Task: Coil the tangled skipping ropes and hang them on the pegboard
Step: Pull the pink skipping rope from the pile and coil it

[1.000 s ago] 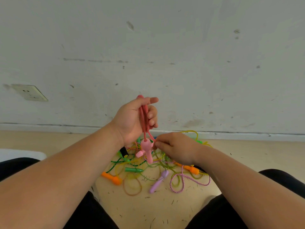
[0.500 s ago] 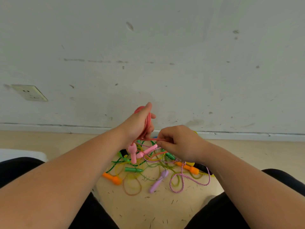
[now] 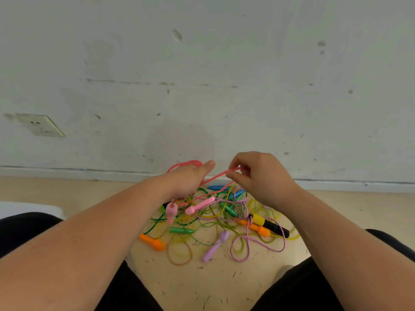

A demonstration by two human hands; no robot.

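left hand [image 3: 185, 179] gripping pink rope coil [image 3: 189, 162], right hand [image 3: 263, 176] pinching its strand, tangle [image 3: 215, 222] on floor [image 3: 202, 288] near wall [image 3: 202, 86]

Left hand [image 3: 186, 180] hides its own fingers and most of the pink rope [image 3: 187, 163] it holds. Right hand [image 3: 261, 176] covers the far right of the tangled pile [image 3: 213, 221], where cords cannot be traced to handles. Forearms [image 3: 89, 243] and dark-clad legs [image 3: 314, 286] run off the bottom edge; a white object [image 3: 27, 208] is cut by the left edge
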